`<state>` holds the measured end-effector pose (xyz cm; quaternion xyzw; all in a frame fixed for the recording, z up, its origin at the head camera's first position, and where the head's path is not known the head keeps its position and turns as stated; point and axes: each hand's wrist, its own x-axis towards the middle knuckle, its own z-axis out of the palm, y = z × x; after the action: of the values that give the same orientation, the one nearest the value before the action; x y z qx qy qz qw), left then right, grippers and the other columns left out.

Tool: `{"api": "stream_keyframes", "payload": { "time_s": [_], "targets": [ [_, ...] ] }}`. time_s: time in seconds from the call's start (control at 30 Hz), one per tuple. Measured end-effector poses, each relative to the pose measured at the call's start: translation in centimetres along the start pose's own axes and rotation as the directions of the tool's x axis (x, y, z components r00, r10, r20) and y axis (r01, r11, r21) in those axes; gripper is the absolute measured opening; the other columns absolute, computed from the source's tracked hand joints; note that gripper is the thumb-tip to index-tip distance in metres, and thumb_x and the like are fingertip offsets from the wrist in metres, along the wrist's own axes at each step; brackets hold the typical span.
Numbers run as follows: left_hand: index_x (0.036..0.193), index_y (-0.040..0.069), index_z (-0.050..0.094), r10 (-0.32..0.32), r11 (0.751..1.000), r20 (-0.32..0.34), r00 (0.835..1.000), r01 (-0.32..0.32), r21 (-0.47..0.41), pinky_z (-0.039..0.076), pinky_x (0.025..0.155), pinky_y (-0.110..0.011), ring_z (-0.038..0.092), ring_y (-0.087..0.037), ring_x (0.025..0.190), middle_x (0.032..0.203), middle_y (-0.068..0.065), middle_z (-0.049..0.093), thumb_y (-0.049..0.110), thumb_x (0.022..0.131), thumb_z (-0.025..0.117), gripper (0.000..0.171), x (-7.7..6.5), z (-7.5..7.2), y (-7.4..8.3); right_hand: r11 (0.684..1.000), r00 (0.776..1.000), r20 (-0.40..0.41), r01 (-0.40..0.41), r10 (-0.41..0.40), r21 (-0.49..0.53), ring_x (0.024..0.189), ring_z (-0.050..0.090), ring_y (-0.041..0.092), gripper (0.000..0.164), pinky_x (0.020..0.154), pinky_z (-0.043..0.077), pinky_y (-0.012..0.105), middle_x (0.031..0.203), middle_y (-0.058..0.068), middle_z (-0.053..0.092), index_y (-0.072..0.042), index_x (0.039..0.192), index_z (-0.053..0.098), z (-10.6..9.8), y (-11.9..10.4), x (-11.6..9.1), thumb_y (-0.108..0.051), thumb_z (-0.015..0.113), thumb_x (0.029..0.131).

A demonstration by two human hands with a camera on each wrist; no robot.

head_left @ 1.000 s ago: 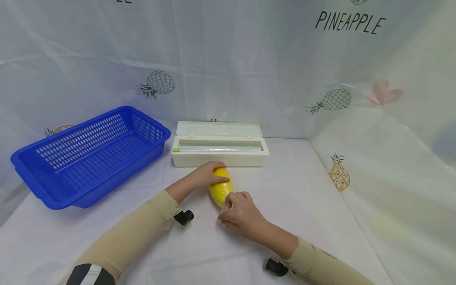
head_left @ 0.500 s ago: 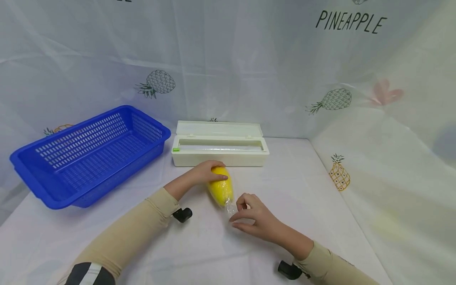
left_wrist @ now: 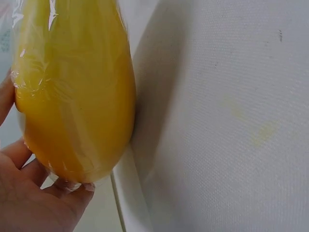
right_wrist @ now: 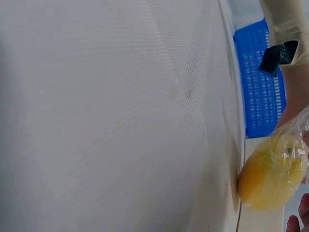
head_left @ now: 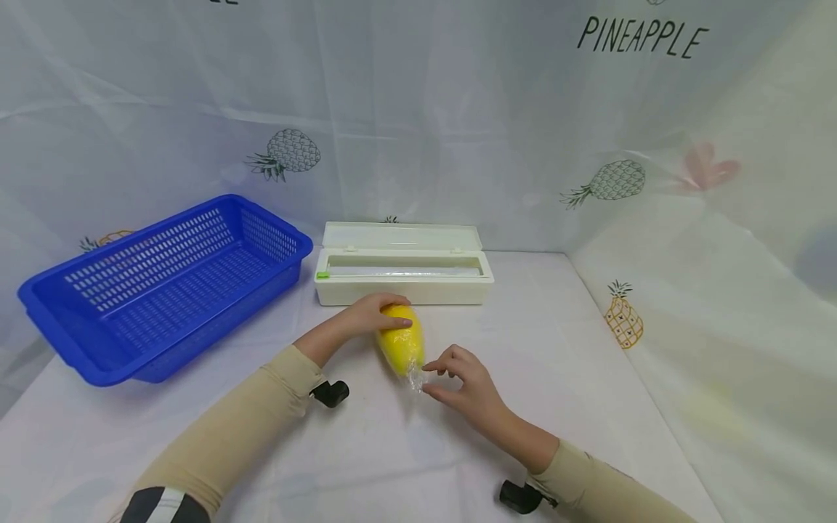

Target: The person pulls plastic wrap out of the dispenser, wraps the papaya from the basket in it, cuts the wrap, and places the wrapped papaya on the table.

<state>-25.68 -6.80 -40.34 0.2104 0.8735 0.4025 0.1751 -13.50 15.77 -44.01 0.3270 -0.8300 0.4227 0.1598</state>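
Observation:
A yellow oval fruit (head_left: 402,347), wrapped in clear cling film, lies on the white cloth. My left hand (head_left: 369,316) grips its far end, thumb on top; in the left wrist view the fingers (left_wrist: 19,153) reach around the wrapped end. A crumpled tail of cling film (head_left: 415,378) sticks out from the near end. Beside this tail is my right hand (head_left: 467,385), its thumb and index finger bent and apart, tips at the film's edge. The right wrist view catches only fingertips (right_wrist: 293,224) of that hand, near the fruit at the lower right edge.
Behind the fruit stands a white cling film dispenser (head_left: 402,293), lid raised, with a roll inside and a green slider at its left. A blue perforated basket (head_left: 196,305) sits at the left. Pineapple-printed cloth hangs behind and at the right.
My right hand has drawn off the fruit's near end and parted its fingers, moved right, then come back slightly left to the film tail. The left hand and fruit have shifted slightly left.

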Motion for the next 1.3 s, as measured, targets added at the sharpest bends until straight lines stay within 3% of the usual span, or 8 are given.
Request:
{"api": "stream_keyframes", "payload": {
  "time_s": [0.4,0.63,0.77,0.83,0.93,1.07,1.2,1.3],
  "targets": [
    [0.136,0.015,0.058,-0.029,1.0,0.011,1.0,0.029,0.012,0.025,0.112,-0.053,0.039,-0.031,0.134,0.143,-0.007,0.05,0.039,0.089,0.069,0.053,0.2,-0.2,-0.6,0.994,0.994,-0.053,0.099,-0.101,-0.037,0.079,0.047,0.011,0.02,0.069,0.038,0.021,0.076,-0.001,0.053,-0.011,0.081,0.077,-1.5,-0.2,0.0,0.004,0.083,0.07],
    [0.136,0.015,0.058,-0.026,1.0,0.03,0.999,0.026,0.009,0.024,0.113,-0.054,0.037,-0.032,0.136,0.144,-0.007,0.049,0.04,0.089,0.07,0.055,0.1,-0.4,-0.5,0.976,0.981,0.003,0.196,-0.196,-0.095,0.077,0.046,0.01,0.002,0.071,0.034,0.024,0.077,-0.006,0.052,-0.012,0.081,0.077,-2.5,0.2,-0.2,-0.012,0.079,0.081],
    [0.137,0.014,0.057,-0.026,1.0,0.027,0.999,0.026,0.008,0.023,0.113,-0.053,0.037,-0.031,0.137,0.144,-0.007,0.049,0.039,0.09,0.069,0.054,0.1,-0.5,-0.7,0.966,0.97,0.009,0.243,-0.243,-0.088,0.085,0.047,0.014,0.015,0.078,0.035,0.028,0.089,-0.005,0.054,-0.013,0.093,0.075,-2.7,0.2,0.2,-0.017,0.081,0.08],
    [0.136,0.014,0.058,-0.018,1.0,0.022,1.0,0.018,0.013,0.023,0.113,-0.054,0.037,-0.032,0.137,0.144,-0.007,0.049,0.038,0.09,0.069,0.053,0.1,-0.5,-0.7,0.95,0.957,0.047,0.291,-0.287,-0.111,0.09,0.047,0.016,0.028,0.081,0.035,0.031,0.095,-0.003,0.054,-0.015,0.1,0.074,-2.5,-0.1,0.5,-0.016,0.086,0.074],
    [0.136,0.012,0.057,-0.002,1.0,0.018,1.0,0.002,0.024,0.024,0.112,-0.054,0.037,-0.033,0.137,0.145,-0.009,0.049,0.038,0.091,0.069,0.053,0.2,-0.5,-0.6,0.89,0.916,0.139,0.399,-0.376,-0.22,0.091,0.048,0.019,0.038,0.082,0.038,0.035,0.098,0.0,0.053,-0.018,0.103,0.076,-2.0,-0.6,1.1,-0.016,0.09,0.068],
    [0.136,0.012,0.057,0.002,1.0,0.017,1.0,-0.002,0.023,0.027,0.112,-0.052,0.039,-0.032,0.135,0.144,-0.008,0.05,0.038,0.091,0.069,0.054,0.4,-0.2,-0.5,0.813,0.882,0.181,0.471,-0.434,-0.342,0.089,0.05,0.02,0.025,0.082,0.041,0.037,0.095,0.001,0.054,-0.019,0.089,0.079,-1.3,-1.4,1.8,-0.015,0.09,0.067],
    [0.136,0.01,0.058,0.001,1.0,0.005,1.0,-0.001,0.024,0.03,0.111,-0.05,0.042,-0.031,0.132,0.142,-0.009,0.052,0.037,0.091,0.068,0.053,0.6,0.0,-0.6,0.815,0.863,0.119,0.503,-0.49,-0.289,0.085,0.048,0.019,0.01,0.078,0.041,0.035,0.089,0.0,0.052,-0.017,0.075,0.077,-0.7,-1.8,2.2,-0.016,0.087,0.074],
    [0.135,0.009,0.058,0.005,1.0,0.003,1.0,-0.005,0.023,0.03,0.111,-0.049,0.043,-0.031,0.132,0.141,-0.01,0.052,0.036,0.092,0.068,0.052,0.7,0.1,-0.6,0.813,0.836,0.074,0.547,-0.544,-0.198,0.084,0.048,0.018,0.01,0.077,0.04,0.033,0.086,-0.001,0.051,-0.016,0.073,0.076,-0.3,-1.9,2.2,-0.018,0.081,0.081]
  ]
}}
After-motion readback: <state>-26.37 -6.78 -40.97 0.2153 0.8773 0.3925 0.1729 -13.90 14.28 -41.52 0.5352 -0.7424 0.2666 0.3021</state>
